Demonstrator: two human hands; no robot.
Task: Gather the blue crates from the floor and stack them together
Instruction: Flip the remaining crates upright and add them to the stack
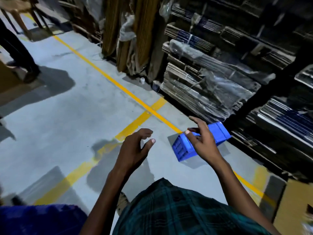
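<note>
Bright blue plastic crate with ribbed sides (184, 148) on the grey concrete floor (76, 116), lying tilted, just beside the yellow painted floor line (118, 85) and near the foot of the dark storage rack (264, 102). Right hand (201, 141) in front of this crate in the view, fingers spread and slightly bent, grip apart and holding nothing; contact with the crate impossible to tell. Left hand (135, 148) well to the left of the crate, above the floor, fingers loosely curled, thumb out, grip also apart and holding nothing. Both bare forearms stretched forward from a dark green checked shirt (177, 209).

Second dark blue shape (39, 219) at the lower left corner, blurred, maybe another crate, not sure. Bundles of flat brown cardboard wrapped in clear plastic film (203, 85) stacked on the rack. Standing brown rolls (111, 28) behind the yellow line. Small white object (142, 80) on the floor by the rack, too small to name. Dark trouser legs of another person (18, 53) at the upper left. Brown cardboard box (294, 209) at the lower right.
</note>
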